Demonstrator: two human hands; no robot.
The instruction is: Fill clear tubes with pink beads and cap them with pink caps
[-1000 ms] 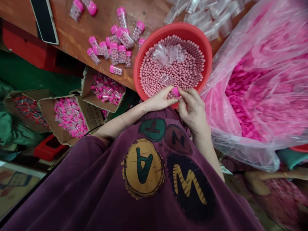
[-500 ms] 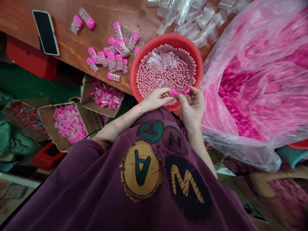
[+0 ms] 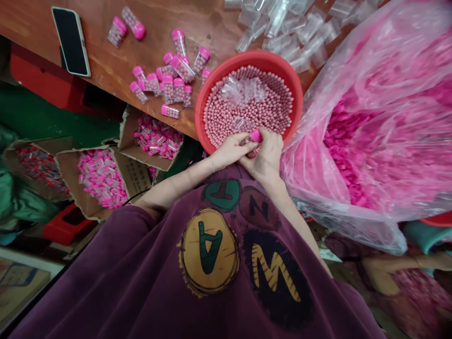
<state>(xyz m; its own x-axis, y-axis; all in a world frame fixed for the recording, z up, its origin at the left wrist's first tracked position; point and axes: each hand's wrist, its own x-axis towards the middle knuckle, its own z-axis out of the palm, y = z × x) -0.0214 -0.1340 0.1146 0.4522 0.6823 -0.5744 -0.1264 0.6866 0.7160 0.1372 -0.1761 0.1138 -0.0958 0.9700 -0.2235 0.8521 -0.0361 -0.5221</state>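
Over the near rim of a red bowl (image 3: 296, 89), my left hand (image 3: 229, 149) is closed on a small clear bottle (image 3: 246, 140) with a pink cap (image 3: 255, 135). My right hand (image 3: 265, 153) is closed against the capped end, its fingers wrapped at the cap and partly hiding it. Both hands touch each other there. Inside the bowl lie many pink beads (image 3: 226, 115) and a few clear empty tubes (image 3: 247, 89). Left of the bowl, several filled bottles with pink caps (image 3: 178, 87) lie on the wooden table (image 3: 155, 28).
A large plastic bag (image 3: 399, 141) of pink caps stands at the right. Clear tubes (image 3: 293, 28) lie behind the bowl, a phone (image 3: 71, 41) at the far left. Below the table edge are cardboard boxes (image 3: 132, 174) of filled bottles. Another person's arm (image 3: 388, 273) shows at lower right.
My right hand has moved left and turned over, closing at the bottle's capped end. The loose pink cap seen in its fingers before is now out of sight. The view has shifted slightly.
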